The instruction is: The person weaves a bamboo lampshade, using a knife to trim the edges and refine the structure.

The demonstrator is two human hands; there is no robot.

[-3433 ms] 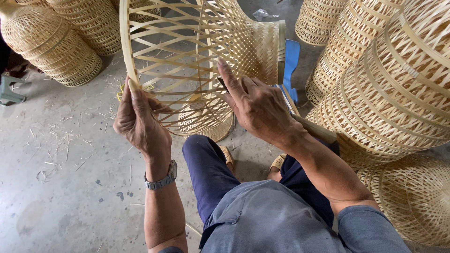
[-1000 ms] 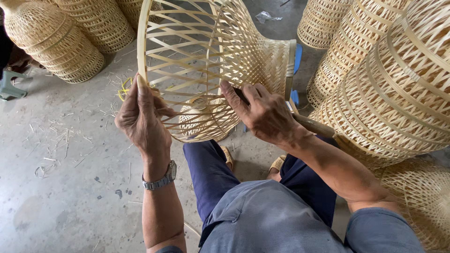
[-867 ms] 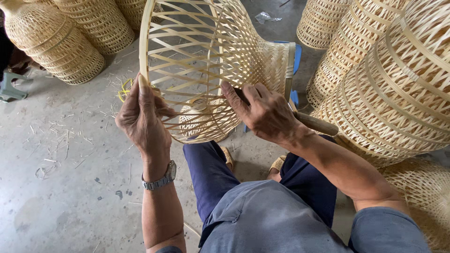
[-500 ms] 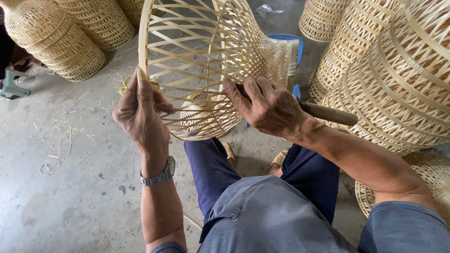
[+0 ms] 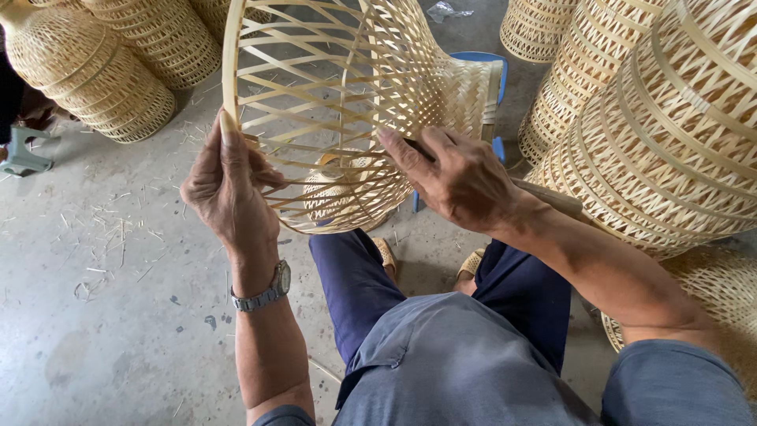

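I hold an open-weave bamboo basket (image 5: 331, 95) on its side over my knees, with its wide rim toward me. My left hand (image 5: 229, 189), with a metal watch (image 5: 264, 292) on the wrist, grips the rim at the lower left. My right hand (image 5: 465, 177) rests against the basket's tighter-woven side. Its fingers are closed round a tool whose wooden handle (image 5: 556, 199) sticks out past my wrist. The tool's working end is hidden behind the hand and the weave.
Finished woven bamboo baskets stand stacked close on the right (image 5: 670, 118) and at the back left (image 5: 95, 71). A blue stool (image 5: 481, 57) shows behind the basket, and a small woven piece (image 5: 339, 197) lies under it. Bamboo slivers litter the concrete floor (image 5: 102, 237).
The basket has turned and come closer to me, and its rim now sits higher in view. Both hands kept their hold, and my right hand shifted slightly along the woven side.
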